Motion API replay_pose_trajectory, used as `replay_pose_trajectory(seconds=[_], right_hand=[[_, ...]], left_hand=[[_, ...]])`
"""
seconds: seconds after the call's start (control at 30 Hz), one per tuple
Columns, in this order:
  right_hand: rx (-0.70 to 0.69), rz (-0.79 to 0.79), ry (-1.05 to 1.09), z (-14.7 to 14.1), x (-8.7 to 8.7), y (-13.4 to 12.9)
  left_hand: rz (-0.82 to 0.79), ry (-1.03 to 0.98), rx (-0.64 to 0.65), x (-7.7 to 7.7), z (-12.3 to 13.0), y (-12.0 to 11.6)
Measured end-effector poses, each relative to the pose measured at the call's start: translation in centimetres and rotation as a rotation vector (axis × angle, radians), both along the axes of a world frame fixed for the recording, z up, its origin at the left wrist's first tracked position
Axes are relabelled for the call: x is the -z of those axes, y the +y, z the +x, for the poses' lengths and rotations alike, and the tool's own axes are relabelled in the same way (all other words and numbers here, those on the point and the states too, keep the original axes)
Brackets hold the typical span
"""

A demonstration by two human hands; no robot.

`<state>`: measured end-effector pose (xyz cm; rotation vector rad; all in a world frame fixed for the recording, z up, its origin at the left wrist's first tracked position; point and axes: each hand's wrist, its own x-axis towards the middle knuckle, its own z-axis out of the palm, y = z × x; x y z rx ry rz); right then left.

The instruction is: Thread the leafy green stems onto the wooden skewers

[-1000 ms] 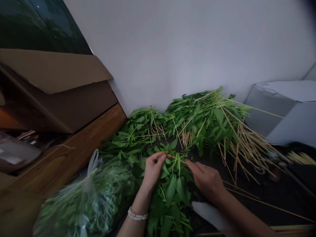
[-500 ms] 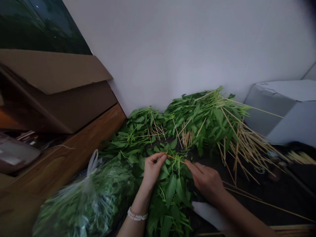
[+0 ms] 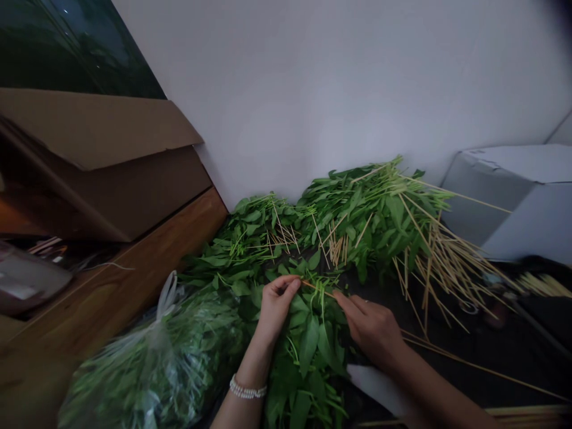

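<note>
A thin wooden skewer (image 3: 316,287) runs between my two hands, with green leafy stems (image 3: 322,298) hanging across it. My left hand (image 3: 277,301) pinches the skewer's left end between thumb and forefinger. On the right, my right hand (image 3: 370,325) is closed round the other end of the skewer. Below the skewer, long leaves (image 3: 309,345) hang over more greens. Behind my hands lies a big pile of leafy stems (image 3: 370,208) with many skewers (image 3: 447,262) sticking out to the right.
A clear plastic bag of greens (image 3: 165,357) lies at the lower left. An open cardboard box (image 3: 98,137) stands on a wooden surface (image 3: 147,268). A white box (image 3: 504,196) sits at the right, and loose skewers (image 3: 482,366) lie on the dark surface.
</note>
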<state>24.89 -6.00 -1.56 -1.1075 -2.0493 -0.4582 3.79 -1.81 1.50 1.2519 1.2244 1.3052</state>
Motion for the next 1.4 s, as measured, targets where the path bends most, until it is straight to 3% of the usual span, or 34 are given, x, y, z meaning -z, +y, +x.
replay_pose_trajectory(seconds=[0.2,0.47,0.7,0.83,0.93,1.17,1.4], right_hand=[[-0.016,0.01,0.017,-0.1,0.2,-0.1],[-0.058,-0.034,0.023,-0.3,0.4,-0.2],[-0.048,0.006,0.038,-0.3,0.3,-0.3],[-0.059,0.061,0.044,-0.4,0.1,-0.4],[-0.138,0.069,0.021,-0.5,-0.2,-0.5],[-0.208,0.065,-0.021,-0.6,-0.4,-0.7],[-0.254,0.077,-0.035,-0.8,0.0,-0.6]], left_hand=[[-0.057,-0.038,0.016,0.0,-0.1,0.0],[-0.067,-0.016,0.148,0.3,1.2,-0.4],[-0.087,-0.116,0.393,-0.5,0.7,-0.8],[-0.26,-0.333,0.341,-0.5,0.5,-0.5],[-0.314,-0.23,0.314,-0.1,0.7,-0.4],[-0.328,-0.054,0.463,0.3,1.2,-1.0],[-0.434,-0.238,0.479,-0.1,1.0,-1.2]])
